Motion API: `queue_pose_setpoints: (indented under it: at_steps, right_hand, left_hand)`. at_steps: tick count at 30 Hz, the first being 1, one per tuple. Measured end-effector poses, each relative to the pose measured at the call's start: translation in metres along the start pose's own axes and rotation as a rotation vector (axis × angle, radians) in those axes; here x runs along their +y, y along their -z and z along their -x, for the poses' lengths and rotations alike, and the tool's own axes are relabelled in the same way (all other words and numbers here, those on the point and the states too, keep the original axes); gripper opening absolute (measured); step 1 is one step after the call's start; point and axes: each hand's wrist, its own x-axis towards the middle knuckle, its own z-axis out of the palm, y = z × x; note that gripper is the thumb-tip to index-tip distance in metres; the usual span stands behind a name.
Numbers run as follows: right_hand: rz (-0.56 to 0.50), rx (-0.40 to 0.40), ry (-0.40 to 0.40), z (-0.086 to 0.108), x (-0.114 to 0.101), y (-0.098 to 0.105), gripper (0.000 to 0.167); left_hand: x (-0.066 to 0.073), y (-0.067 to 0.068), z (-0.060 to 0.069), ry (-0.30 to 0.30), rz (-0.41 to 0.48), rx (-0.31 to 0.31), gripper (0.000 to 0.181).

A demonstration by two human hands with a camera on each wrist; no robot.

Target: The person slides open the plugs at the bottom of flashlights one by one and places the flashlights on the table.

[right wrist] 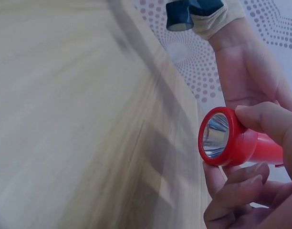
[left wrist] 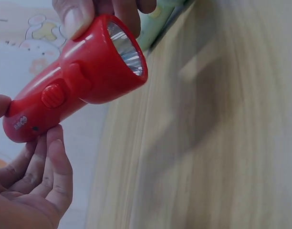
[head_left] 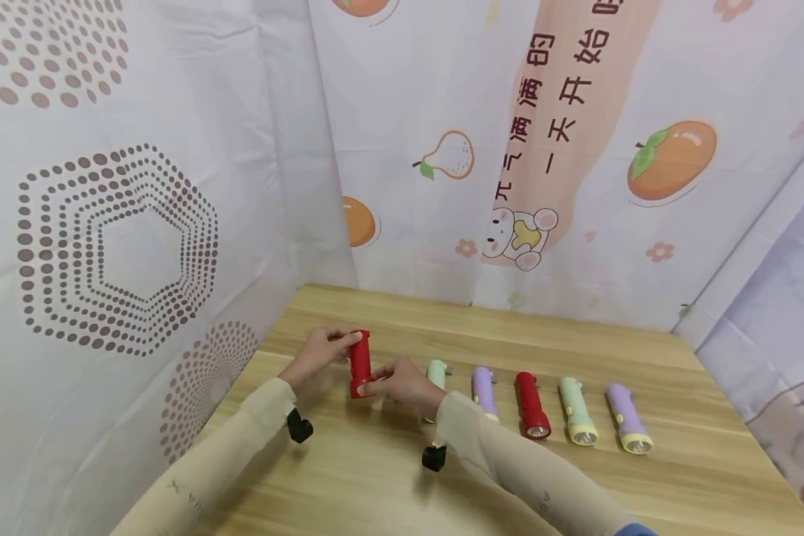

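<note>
A red flashlight [head_left: 359, 363] is held between both hands above the left part of the table. My left hand [head_left: 323, 351] pinches its tail end, thumb on one side and fingers on the other. At the wider lamp end, my right hand [head_left: 402, 381] grips the head with thumb and fingers. The left wrist view shows the flashlight's ribbed switch [left wrist: 53, 96] and silvery reflector [left wrist: 124, 47]. In the right wrist view the flashlight's lens end [right wrist: 215, 136] faces the camera, and my right thumb lies on its rim.
Right of the hands, a row of flashlights lies on the wooden table [head_left: 348, 476]: a green one [head_left: 436, 374] partly behind my right hand, a purple [head_left: 484, 391], a red [head_left: 529, 402], another green [head_left: 576, 409] and another purple [head_left: 626, 417]. Patterned curtains [head_left: 409, 246] hang behind and left.
</note>
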Motion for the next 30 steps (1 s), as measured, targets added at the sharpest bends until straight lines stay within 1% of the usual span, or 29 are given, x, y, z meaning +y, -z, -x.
queue_pose_setpoints:
  at_steps: [5, 8, 11, 16, 18, 22, 27, 30]
  right_hand:
    - [-0.028, -0.026, 0.028, 0.013, 0.004, 0.004, 0.030]
    - [0.000, -0.010, 0.019, 0.021, 0.006, 0.007, 0.033]
    - [0.008, 0.000, 0.018, 0.028, 0.008, 0.009, 0.035]
    - [-0.004, -0.016, 0.037, 0.039, 0.010, 0.011, 0.036]
    - [-0.008, -0.025, 0.050, 0.044, 0.011, 0.012, 0.035]
    - [-0.029, -0.036, 0.063, 0.053, 0.018, 0.010, 0.033]
    - [0.004, -0.032, 0.053, 0.065, 0.026, 0.007, 0.031]
    - [0.015, -0.034, 0.045, 0.070, 0.029, 0.006, 0.031]
  left_hand:
    - [0.001, -0.010, 0.009, -0.027, 0.056, -0.009, 0.044]
    - [0.003, -0.014, 0.013, -0.042, 0.055, -0.023, 0.043]
    - [0.005, -0.016, 0.017, -0.041, 0.057, -0.044, 0.044]
    - [0.008, -0.017, 0.024, -0.045, 0.035, -0.073, 0.045]
    - [0.009, -0.018, 0.027, -0.058, 0.027, -0.087, 0.044]
    - [0.006, -0.024, 0.034, -0.070, 0.034, -0.125, 0.042]
    - [-0.001, -0.031, 0.044, -0.081, 0.027, -0.163, 0.038]
    - [-0.005, -0.034, 0.048, -0.086, 0.039, -0.179, 0.036]
